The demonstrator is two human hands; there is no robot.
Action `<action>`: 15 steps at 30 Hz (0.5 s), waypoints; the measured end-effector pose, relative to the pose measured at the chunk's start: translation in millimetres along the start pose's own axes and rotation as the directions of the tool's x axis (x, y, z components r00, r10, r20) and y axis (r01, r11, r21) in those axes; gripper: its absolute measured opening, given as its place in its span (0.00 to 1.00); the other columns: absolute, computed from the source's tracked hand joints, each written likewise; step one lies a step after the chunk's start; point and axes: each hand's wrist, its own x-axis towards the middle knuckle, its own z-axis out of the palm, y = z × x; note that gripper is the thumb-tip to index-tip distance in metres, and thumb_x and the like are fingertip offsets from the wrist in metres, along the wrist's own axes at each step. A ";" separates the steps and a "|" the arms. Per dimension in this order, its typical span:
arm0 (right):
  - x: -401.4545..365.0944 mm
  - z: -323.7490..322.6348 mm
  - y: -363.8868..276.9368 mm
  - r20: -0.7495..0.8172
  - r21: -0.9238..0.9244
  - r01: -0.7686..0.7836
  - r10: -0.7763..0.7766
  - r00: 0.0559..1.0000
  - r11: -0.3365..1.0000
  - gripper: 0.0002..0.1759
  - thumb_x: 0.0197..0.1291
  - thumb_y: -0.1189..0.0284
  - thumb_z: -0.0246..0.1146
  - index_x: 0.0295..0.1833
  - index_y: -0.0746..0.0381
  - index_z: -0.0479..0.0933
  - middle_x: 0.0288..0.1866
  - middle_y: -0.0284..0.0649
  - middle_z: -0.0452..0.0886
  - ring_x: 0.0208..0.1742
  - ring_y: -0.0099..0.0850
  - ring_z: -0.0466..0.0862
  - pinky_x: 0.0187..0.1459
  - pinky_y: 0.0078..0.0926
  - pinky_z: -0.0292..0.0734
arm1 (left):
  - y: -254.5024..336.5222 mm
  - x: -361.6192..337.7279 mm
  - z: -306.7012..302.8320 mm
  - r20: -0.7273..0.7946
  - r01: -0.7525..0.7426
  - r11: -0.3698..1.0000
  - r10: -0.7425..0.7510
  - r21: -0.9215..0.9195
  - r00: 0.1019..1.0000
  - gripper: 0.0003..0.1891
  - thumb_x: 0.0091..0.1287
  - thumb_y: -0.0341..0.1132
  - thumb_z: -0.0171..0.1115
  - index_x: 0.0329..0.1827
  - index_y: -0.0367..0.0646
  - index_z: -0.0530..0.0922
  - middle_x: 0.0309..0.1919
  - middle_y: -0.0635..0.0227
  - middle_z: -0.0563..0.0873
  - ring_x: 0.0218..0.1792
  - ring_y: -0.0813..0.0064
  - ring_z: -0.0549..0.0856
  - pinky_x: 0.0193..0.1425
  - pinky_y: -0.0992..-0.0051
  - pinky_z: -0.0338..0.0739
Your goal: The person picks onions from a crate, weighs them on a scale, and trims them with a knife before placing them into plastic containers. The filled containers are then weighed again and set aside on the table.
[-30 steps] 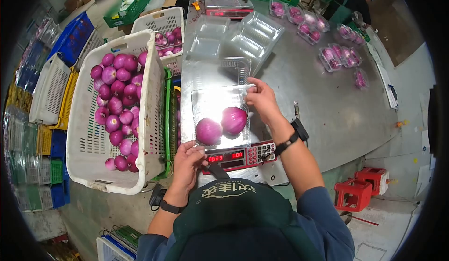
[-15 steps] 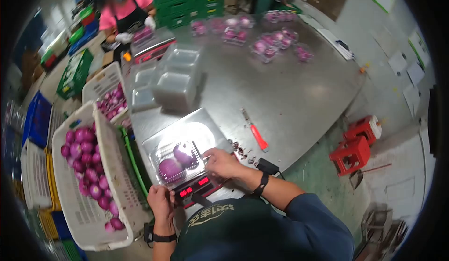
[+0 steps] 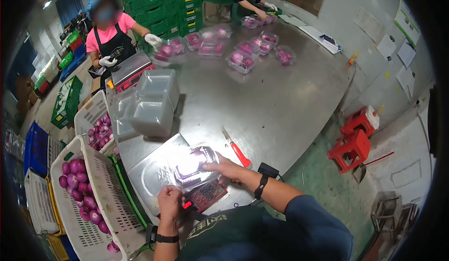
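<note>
Over the scale (image 3: 154,177), glare whitens the clamshell (image 3: 194,164) the right hand (image 3: 228,169) holds.

Bare steel table (image 3: 290,92) lies open ahead and to the right of the right hand (image 3: 228,170), clear as far as the filled onion packs (image 3: 243,57) near its far edge. A red-handled knife (image 3: 236,150) lies just beside that hand, the only thing on the near route. Ahead-left, stacks of empty clamshell trays (image 3: 154,107) stand just beyond the scale platform (image 3: 149,172), partly covered by a clamshell pack of red onions (image 3: 194,164). A white crate of onions (image 3: 93,186) walls the table edge beside the left hand (image 3: 169,205). A co-worker's second scale (image 3: 131,71) fills the far-left corner.
</note>
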 end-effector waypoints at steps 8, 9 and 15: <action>46.7 -126.0 51.2 -0.294 0.611 0.008 0.217 0.931 0.791 0.30 0.66 0.47 0.63 0.65 0.55 0.74 0.40 0.46 0.83 0.20 0.30 0.77 0.16 0.26 0.71 | 10.2 -1.9 40.7 0.146 -0.078 0.992 0.063 0.102 0.987 0.13 0.71 0.30 0.73 0.53 0.34 0.81 0.36 0.71 0.86 0.34 0.83 0.83 0.37 0.80 0.80; 59.0 -167.5 66.5 -0.332 0.559 -0.024 0.250 0.909 0.829 0.37 0.65 0.43 0.65 0.71 0.54 0.70 0.39 0.49 0.83 0.27 0.38 0.83 0.26 0.35 0.84 | 10.2 -4.6 31.5 0.148 -0.065 0.994 0.052 0.085 0.988 0.14 0.71 0.30 0.73 0.54 0.34 0.81 0.38 0.70 0.87 0.36 0.82 0.85 0.39 0.80 0.81; 126.8 -313.0 -3.1 -0.835 0.044 0.140 -0.040 0.549 0.989 0.33 0.67 0.49 0.68 0.69 0.59 0.77 0.43 0.40 0.83 0.34 0.31 0.83 0.30 0.29 0.80 | 44.7 -43.2 -22.8 -0.155 -0.145 0.989 0.146 0.018 0.977 0.10 0.69 0.27 0.74 0.51 0.39 0.83 0.37 0.73 0.86 0.33 0.83 0.83 0.37 0.81 0.80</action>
